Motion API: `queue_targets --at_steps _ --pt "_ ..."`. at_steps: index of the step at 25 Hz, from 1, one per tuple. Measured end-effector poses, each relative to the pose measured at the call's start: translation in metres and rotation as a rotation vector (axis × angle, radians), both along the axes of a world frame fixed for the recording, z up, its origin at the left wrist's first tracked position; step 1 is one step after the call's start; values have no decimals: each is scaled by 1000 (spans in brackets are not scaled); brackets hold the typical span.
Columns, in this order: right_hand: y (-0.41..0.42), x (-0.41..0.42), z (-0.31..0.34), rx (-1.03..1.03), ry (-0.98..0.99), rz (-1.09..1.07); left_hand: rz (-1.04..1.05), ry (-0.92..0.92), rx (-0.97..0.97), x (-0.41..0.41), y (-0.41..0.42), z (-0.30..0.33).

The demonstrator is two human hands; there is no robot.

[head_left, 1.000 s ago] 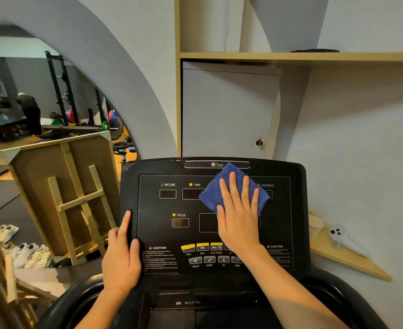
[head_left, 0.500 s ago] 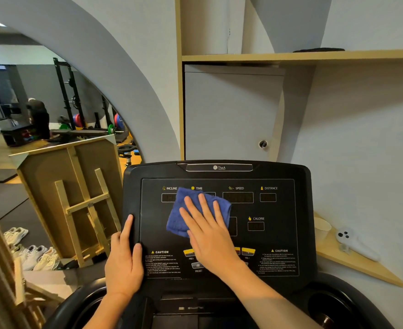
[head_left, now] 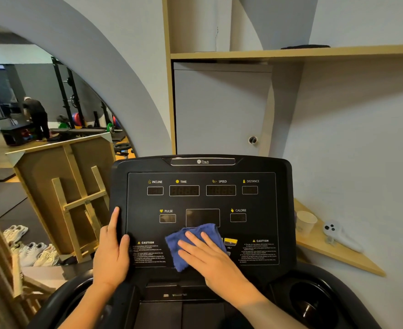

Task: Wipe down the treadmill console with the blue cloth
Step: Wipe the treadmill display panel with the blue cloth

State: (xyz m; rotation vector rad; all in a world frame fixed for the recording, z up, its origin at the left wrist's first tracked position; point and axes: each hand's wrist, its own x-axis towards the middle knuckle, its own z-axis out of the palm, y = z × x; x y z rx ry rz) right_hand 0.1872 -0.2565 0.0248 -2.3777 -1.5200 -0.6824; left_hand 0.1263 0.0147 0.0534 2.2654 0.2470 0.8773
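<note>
The black treadmill console (head_left: 262, 224) fills the middle of the head view, with dark display windows and yellow labels. The folded blue cloth (head_left: 183, 241) lies on the lower middle of the panel, over the button row. My right hand (head_left: 210, 260) presses flat on the cloth, fingers spread and pointing up-left, and covers most of the buttons. My left hand (head_left: 112, 252) grips the console's lower left edge, thumb on the panel beside the caution text.
A wooden corner shelf (head_left: 333, 252) to the right holds a paper cup (head_left: 306, 222) and a white controller (head_left: 338, 233). A cup holder (head_left: 314, 302) sits at lower right. A wooden frame (head_left: 72, 200) and shoes (head_left: 29, 252) stand at left; a person stands far back.
My right hand has swept the cloth from the upper right of the panel, across to the left, and down onto the button row. My left hand has stayed on the edge.
</note>
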Motion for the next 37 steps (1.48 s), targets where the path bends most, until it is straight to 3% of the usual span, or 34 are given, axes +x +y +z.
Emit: queue_targets --at_steps 7,13,18,24,31,35,37 --pt "-78 -11 -20 153 192 -98 -70 151 -59 -39 -8 3" --pt "-127 -46 -4 700 562 -355 -18 321 -199 -96 -12 -34" --pt "-140 -67 15 959 749 -472 -37 321 -292 -128 -30 -37" --pt "-163 -89 16 1331 1035 -388 -77 311 -442 -163 -33 -36" --pt "-175 -144 26 1577 1173 -373 -111 291 -449 -204 -24 -40" --pt "-170 -173 27 1533 1302 -253 -148 292 -469 -219 -18 -40" --pt "-165 -192 31 1526 1186 -345 -163 299 -459 -225 -17 -41"
